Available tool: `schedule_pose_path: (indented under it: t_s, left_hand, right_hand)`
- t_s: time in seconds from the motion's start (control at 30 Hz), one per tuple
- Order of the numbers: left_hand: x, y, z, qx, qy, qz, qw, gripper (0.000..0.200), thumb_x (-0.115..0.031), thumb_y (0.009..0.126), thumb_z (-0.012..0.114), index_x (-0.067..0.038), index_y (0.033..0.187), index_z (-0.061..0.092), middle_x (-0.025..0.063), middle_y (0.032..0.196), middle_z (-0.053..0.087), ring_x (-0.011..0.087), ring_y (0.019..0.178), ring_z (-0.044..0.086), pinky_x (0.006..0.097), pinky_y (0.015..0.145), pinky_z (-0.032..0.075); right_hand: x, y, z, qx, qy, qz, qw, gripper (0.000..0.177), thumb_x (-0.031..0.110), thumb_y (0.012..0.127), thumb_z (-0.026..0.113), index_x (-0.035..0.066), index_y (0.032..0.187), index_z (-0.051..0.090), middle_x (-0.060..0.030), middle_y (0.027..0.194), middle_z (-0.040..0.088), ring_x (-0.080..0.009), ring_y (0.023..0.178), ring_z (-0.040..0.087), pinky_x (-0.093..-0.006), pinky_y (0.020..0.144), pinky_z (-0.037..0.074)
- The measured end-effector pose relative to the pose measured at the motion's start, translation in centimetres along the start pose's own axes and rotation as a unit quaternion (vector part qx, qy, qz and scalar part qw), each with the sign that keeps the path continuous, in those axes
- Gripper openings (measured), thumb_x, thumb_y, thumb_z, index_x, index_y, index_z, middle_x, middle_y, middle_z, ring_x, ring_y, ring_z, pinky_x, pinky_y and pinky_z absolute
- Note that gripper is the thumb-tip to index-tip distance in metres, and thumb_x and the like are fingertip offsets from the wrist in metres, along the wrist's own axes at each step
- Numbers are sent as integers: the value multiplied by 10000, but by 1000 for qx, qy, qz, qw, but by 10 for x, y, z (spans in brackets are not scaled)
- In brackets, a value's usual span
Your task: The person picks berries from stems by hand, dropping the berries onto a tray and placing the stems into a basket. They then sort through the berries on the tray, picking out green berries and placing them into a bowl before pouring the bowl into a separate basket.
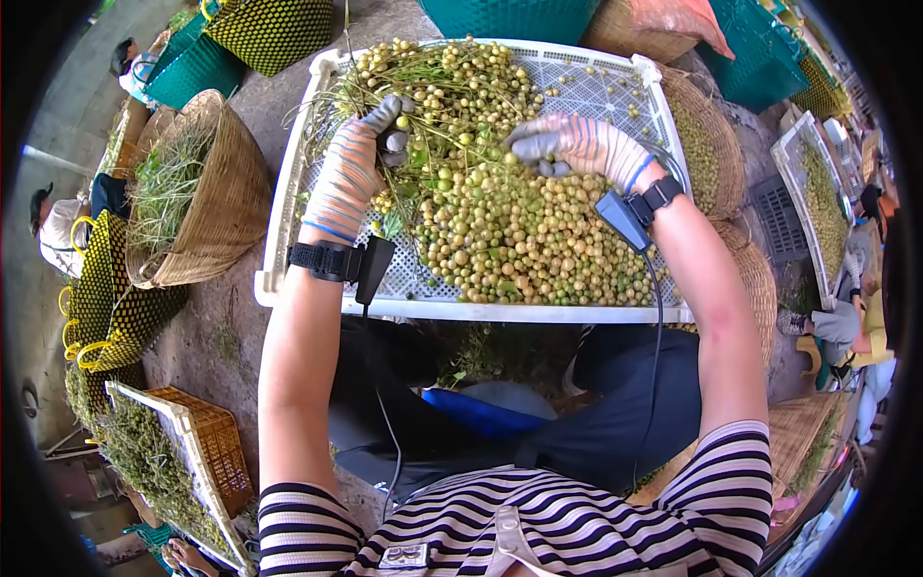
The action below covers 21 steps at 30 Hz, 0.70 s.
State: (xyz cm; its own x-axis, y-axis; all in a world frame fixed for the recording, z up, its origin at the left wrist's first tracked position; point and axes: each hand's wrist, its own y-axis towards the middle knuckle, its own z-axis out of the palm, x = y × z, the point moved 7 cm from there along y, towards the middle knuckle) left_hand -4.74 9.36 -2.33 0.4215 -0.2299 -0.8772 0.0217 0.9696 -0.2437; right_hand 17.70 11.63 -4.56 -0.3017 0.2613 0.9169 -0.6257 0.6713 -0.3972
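A white plastic tray (481, 313) lies across in front of me, holding a heap of round yellow-green fruits (529, 236) and, behind it, fruits still on thin green stems (452, 82). My left hand (358, 159), in a striped glove with grey fingertips, is at the tray's left side, its fingers curled round some stems beside a small green fruit. My right hand (582, 149), gloved alike, is over the right part of the heap. Its fingers are bent together at the fruits; whatever lies between them is too small to make out.
Woven baskets stand left (216, 207) with green stalks and right (716, 135) with fruits. More fruit-laden trays are at the lower left (192, 462) and far right (788, 159). Teal baskets (519, 17) stand beyond. People sit at the left edge and right edge. Cables hang from both wrists.
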Motion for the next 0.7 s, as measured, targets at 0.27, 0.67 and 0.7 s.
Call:
schedule_pose_path:
  t_s: [0.27, 0.67, 0.7]
  left_hand:
    - [-2, 4, -7, -20, 30, 23, 999, 210, -235, 872, 585, -27, 880, 619, -2, 626, 506, 88, 464, 418, 210, 410, 296]
    - [7, 2, -35, -178, -7, 50, 983, 191, -212, 865, 593, -37, 796, 627, 12, 577, 560, 97, 420, 408, 247, 401, 318]
    - [7, 3, -32, -173, -9, 51, 984, 191, -212, 865, 593, -37, 796, 627, 12, 577, 560, 97, 420, 408, 247, 401, 318]
  right_hand:
    - [-4, 11, 5, -12, 16, -62, 998, 331, 338, 754, 697, 58, 904, 605, 46, 626, 493, -43, 504, 427, -187, 445, 315]
    - [54, -34, 41, -232, -479, -122, 838, 299, 369, 768, 629, 109, 915, 619, -128, 712, 628, -288, 687, 615, -372, 623, 480]
    - [49, -30, 49, -262, -543, -157, 782, 363, 412, 744, 646, 80, 883, 599, -132, 726, 631, -308, 705, 615, -391, 628, 478]
